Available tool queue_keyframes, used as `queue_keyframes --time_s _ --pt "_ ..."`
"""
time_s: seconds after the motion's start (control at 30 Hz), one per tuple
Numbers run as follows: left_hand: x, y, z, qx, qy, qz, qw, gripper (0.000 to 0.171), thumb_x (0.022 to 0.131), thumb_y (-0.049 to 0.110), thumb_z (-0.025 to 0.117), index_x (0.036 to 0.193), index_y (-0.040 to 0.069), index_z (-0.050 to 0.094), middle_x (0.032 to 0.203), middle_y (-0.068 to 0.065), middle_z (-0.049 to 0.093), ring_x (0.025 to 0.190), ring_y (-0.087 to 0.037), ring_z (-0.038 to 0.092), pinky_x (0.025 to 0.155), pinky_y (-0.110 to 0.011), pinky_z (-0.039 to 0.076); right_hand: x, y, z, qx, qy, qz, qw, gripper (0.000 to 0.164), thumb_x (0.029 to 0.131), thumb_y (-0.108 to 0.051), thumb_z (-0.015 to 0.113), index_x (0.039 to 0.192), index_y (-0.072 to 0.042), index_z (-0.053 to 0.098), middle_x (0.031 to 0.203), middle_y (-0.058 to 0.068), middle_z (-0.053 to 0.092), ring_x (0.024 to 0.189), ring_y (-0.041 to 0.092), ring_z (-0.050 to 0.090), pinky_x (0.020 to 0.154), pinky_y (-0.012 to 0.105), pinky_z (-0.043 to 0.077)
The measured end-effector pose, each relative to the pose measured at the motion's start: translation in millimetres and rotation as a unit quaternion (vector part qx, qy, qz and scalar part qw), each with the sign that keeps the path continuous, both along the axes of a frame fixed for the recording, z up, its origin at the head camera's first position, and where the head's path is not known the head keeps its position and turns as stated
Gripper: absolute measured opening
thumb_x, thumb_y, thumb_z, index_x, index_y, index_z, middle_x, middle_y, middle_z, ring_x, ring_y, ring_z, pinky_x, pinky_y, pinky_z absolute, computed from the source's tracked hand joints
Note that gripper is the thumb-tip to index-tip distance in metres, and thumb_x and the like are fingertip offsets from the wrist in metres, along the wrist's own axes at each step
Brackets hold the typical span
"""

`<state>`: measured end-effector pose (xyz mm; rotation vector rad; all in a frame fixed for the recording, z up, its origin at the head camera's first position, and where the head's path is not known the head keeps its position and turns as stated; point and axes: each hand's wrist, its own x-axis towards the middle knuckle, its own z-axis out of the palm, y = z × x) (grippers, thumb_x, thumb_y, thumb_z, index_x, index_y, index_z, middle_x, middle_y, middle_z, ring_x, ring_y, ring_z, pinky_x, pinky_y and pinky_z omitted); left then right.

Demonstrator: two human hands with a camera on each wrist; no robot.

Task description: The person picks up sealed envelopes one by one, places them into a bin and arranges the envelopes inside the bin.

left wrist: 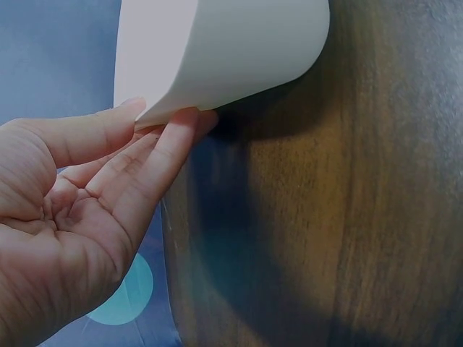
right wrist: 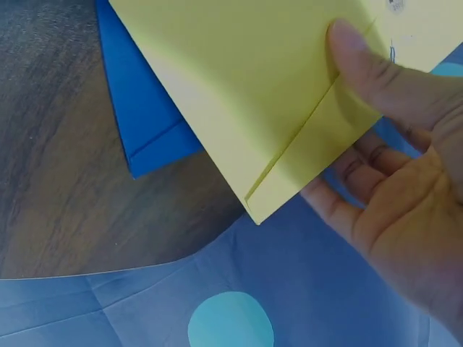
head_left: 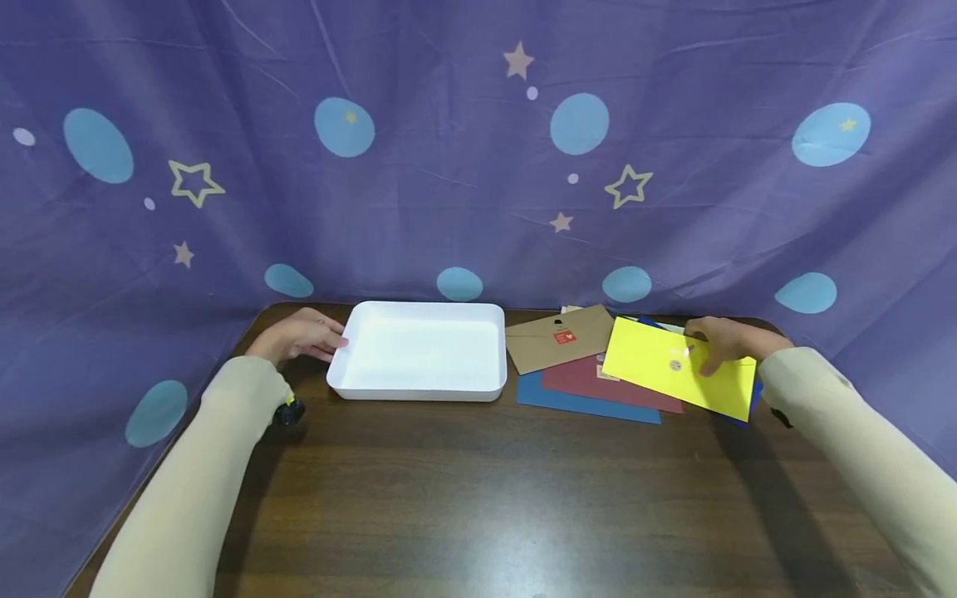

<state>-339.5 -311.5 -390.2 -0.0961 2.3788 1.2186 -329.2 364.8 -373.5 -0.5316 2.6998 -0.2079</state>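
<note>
A white tray (head_left: 419, 392) stands toward the back of the table, left of centre. My left hand (head_left: 302, 334) pinches its left rim, thumb on the inner side and fingers against the outside, as the left wrist view shows. On the right, my right hand (head_left: 719, 342) holds a yellow envelope (head_left: 650, 353) by its far edge, the thumb on its face and the fingers behind. Part of a dark blue envelope (right wrist: 148, 116) shows beneath the yellow one. The tray's inside shows only its white floor.
A brown envelope (head_left: 557, 340) with a red sticker lies beside the tray, overlapping a dark red envelope (head_left: 576, 380) and a lighter blue one (head_left: 583, 405). The brown wooden table (head_left: 478, 490) extends toward me. A purple curtain (head_left: 463, 208) hangs behind its far edge.
</note>
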Motion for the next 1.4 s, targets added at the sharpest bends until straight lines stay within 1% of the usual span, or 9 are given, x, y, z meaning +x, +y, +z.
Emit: queue_keyframes --time_s 0.13,0.27,0.37,0.5,0.67,0.8,1.03,1.2,1.4 --pt "2.2 0 -1.1 0.005 0.001 -0.004 1.0 0.053 0.098 0.005 0.065 0.14 -0.02 0.044 0.097 -0.005 0.072 0.082 -0.011 0.068 0.081 -0.032 0.066 -0.5 3 5.3 0.004 0.004 -0.003 1.0 0.057 0.075 0.001 0.086 0.123 0.014 0.058 0.117 0.03 0.062 0.103 0.043 0.06 0.089 0.057 0.058" --pt "3.3 0 -2.8 0.01 0.002 -0.007 0.9999 0.054 0.098 0.005 0.064 0.141 -0.02 0.043 0.099 -0.005 0.071 0.083 -0.011 0.068 0.082 -0.031 0.066 -0.8 7 10.8 -0.017 -0.019 -0.023 0.999 0.039 0.078 0.006 0.081 0.114 0.013 0.065 0.102 0.02 0.067 0.09 0.032 0.061 0.077 0.042 0.06" --pt "3.4 -2 -3.7 0.019 0.002 -0.007 0.9998 0.055 0.098 0.005 0.065 0.141 -0.019 0.043 0.101 -0.008 0.072 0.084 -0.011 0.068 0.083 -0.031 0.066 -1.7 10 14.0 -0.034 -0.045 -0.037 0.998 0.011 0.081 0.008 0.076 0.087 0.005 0.067 0.075 0.004 0.056 0.069 0.018 0.047 0.06 0.027 0.046" --pt "3.9 -5 -3.0 0.039 0.003 -0.013 0.9992 0.056 0.096 0.007 0.068 0.139 -0.021 0.045 0.1 -0.007 0.072 0.084 -0.011 0.069 0.081 -0.03 0.066 -2.5 13 18.8 -0.054 -0.067 -0.045 0.995 0.028 0.082 0.007 0.074 0.068 -0.007 0.055 0.063 -0.004 0.035 0.061 0.012 0.031 0.057 0.025 0.03" --pt "3.9 -6 -2.0 0.042 0.005 -0.013 0.999 0.057 0.095 0.007 0.069 0.138 -0.022 0.046 0.097 -0.006 0.072 0.082 -0.011 0.069 0.079 -0.029 0.066 0.3 18 27.3 -0.065 -0.063 -0.063 0.994 0.005 0.086 0.001 0.075 0.084 0.002 0.07 0.074 0.0 0.057 0.07 0.016 0.046 0.062 0.027 0.044" --pt "3.9 -5 -1.6 0.026 0.006 -0.002 0.9996 0.055 0.096 0.005 0.067 0.14 -0.02 0.044 0.098 -0.006 0.072 0.082 -0.011 0.068 0.08 -0.029 0.066 4.3 23 30.9 -0.099 -0.065 -0.092 0.989 0.018 0.091 -0.007 0.074 0.103 0.006 0.073 0.093 0.006 0.072 0.079 0.018 0.058 0.066 0.028 0.053" --pt "4.5 -2 -0.7 0.026 0.001 0.001 0.9997 0.057 0.097 0.004 0.066 0.142 -0.02 0.041 0.094 -0.002 0.071 0.082 -0.01 0.067 0.079 -0.028 0.065 11.2 30 28.5 -0.135 -0.042 -0.118 0.983 0.035 0.091 -0.019 0.077 0.115 0.006 0.072 0.101 0.011 0.077 0.085 0.015 0.063 0.069 0.025 0.056" --pt "3.1 -5 -1.7 0.019 0.003 0.005 0.9998 0.056 0.097 0.005 0.066 0.142 -0.02 0.042 0.099 -0.006 0.071 0.082 -0.01 0.068 0.081 -0.029 0.066 18.5 32 26.3 -0.143 -0.02 -0.136 0.98 0.037 0.091 -0.022 0.078 0.113 0.007 0.073 0.099 0.012 0.078 0.086 0.016 0.065 0.07 0.025 0.057" --pt "3.1 -3 -0.8 0.023 0.004 -0.005 0.9997 0.055 0.098 0.006 0.064 0.142 -0.019 0.042 0.095 -0.001 0.071 0.083 -0.009 0.067 0.081 -0.028 0.065 28.7 35 23.6 -0.155 0.012 -0.142 0.978 0.034 0.092 -0.023 0.077 0.112 0.005 0.074 0.1 0.011 0.077 0.082 0.014 0.061 0.068 0.023 0.054"
